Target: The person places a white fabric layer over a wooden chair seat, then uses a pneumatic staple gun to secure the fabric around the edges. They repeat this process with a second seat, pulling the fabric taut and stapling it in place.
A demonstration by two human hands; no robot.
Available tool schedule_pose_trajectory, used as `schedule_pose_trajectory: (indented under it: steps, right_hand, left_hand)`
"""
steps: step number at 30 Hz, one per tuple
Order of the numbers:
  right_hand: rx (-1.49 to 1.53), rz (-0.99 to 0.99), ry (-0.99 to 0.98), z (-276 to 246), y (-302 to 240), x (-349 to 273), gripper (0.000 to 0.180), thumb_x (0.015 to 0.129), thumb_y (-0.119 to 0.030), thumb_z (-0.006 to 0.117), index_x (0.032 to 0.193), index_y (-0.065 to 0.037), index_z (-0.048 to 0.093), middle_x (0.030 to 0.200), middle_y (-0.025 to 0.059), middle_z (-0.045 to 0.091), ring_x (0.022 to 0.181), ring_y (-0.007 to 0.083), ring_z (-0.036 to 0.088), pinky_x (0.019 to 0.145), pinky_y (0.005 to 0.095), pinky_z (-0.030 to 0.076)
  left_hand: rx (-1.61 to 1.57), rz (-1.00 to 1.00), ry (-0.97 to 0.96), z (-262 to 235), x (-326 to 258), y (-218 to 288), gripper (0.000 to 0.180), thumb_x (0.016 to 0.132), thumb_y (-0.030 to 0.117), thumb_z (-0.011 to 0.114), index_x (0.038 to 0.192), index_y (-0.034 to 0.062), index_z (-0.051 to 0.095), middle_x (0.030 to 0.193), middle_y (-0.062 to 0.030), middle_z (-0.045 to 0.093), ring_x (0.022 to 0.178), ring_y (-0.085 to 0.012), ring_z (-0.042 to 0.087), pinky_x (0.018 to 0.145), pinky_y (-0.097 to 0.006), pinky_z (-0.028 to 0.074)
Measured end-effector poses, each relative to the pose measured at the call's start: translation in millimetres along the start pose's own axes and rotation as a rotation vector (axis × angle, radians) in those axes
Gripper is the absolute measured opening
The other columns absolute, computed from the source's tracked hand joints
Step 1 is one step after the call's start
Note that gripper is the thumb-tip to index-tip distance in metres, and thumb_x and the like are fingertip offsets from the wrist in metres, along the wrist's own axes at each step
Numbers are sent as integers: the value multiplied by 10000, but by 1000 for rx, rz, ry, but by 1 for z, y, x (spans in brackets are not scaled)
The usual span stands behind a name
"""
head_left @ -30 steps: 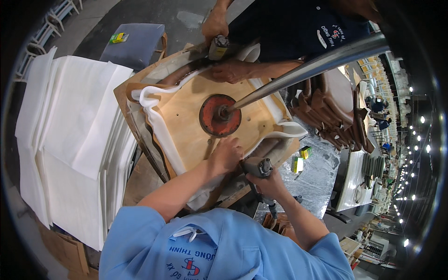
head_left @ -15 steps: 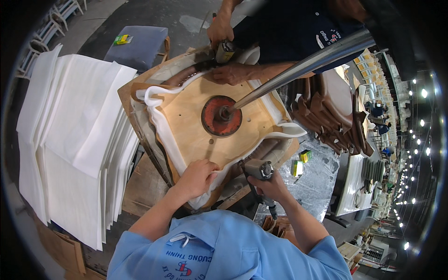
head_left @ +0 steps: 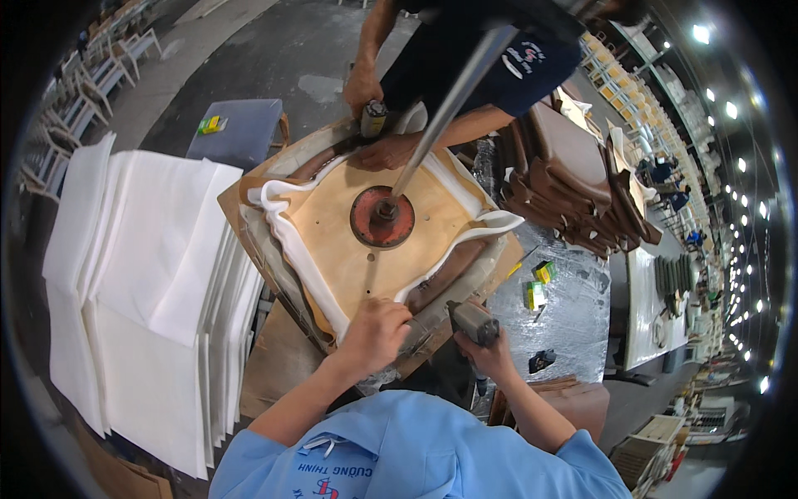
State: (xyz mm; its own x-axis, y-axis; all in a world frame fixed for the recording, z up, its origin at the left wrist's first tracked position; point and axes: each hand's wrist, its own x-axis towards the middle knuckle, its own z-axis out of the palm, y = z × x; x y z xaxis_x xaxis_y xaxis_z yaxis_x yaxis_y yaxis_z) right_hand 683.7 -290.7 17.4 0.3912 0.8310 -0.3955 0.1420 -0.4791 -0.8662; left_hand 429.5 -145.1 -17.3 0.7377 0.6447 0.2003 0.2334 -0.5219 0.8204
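A square plywood seat panel (head_left: 332, 241) lies edged with white padding (head_left: 293, 249) and brown covering (head_left: 449, 270). A round red press plate (head_left: 366, 229) on a metal shaft (head_left: 445, 108) bears down on its middle. At the panel's near corner my left hand (head_left: 376, 334) is closed, its fingers curled; what they pinch, if anything, is hidden. My right hand (head_left: 490, 353) grips a pneumatic staple gun (head_left: 475, 323), its nose by the near right edge. Across from me, a co-worker's hand (head_left: 362, 90) holds another staple gun (head_left: 373, 119), and the other hand (head_left: 386, 153) presses the far edge.
White padding sheets (head_left: 150, 258) are stacked at left, beside a grey-blue seat (head_left: 241, 125) with a small box on it. Brown covered cushions (head_left: 569, 158) pile up at right. Small yellow-green boxes (head_left: 536, 294) lie on a shiny tabletop (head_left: 573, 320).
My right hand has drawn the staple gun slightly down and away from the panel's edge. My left hand has shifted right along the near corner. The head view has turned somewhat.
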Motion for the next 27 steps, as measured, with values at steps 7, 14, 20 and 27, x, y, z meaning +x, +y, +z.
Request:
schedule_pose_trajectory:
  steps: [7, 14, 20, 27]
  right_hand:
    - [-11, -115, 154, -4, 45, -66, 736, 901, -87, 898, 1567, -35, 587, 1403, 138, 734, 1303, 223, 689, 1136, 380, 523]
    - [-2, -85, 176, -19, 76, -117, 761, 875, -125, 940, 1554, -35, 610, 1342, 144, 764, 1191, 220, 734, 1064, 377, 566]
    - [99, 20, 219, -34, 122, -147, 760, 855, -81, 935, 1542, -20, 615, 1277, 117, 773, 1131, 193, 721, 1014, 358, 576]
    - [62, -43, 255, -17, 125, -155, 746, 882, -55, 898, 1561, -38, 588, 1156, 93, 749, 786, 117, 676, 683, 286, 572]
  left_hand:
    - [541, 16, -377, 81, 36, 6, 825, 1011, 341, 764, 1643, -57, 414, 1718, -282, 410, 1626, -475, 335, 1360, -584, 228]
    - [168, 6, -130, 68, 26, 7, 543, 1031, 253, 722, 1508, 15, 620, 1569, -261, 600, 1515, -425, 519, 1305, -534, 352]
    - [381, -360, 541, -34, -34, -54, 351, 1009, 130, 699, 1332, -6, 710, 1473, -250, 650, 1470, -492, 522, 1264, -580, 391]
    - [545, -270, 492, 9, -70, -84, 506, 1052, 232, 636, 1513, 23, 623, 1745, -259, 366, 1591, -613, 281, 1315, -678, 249]
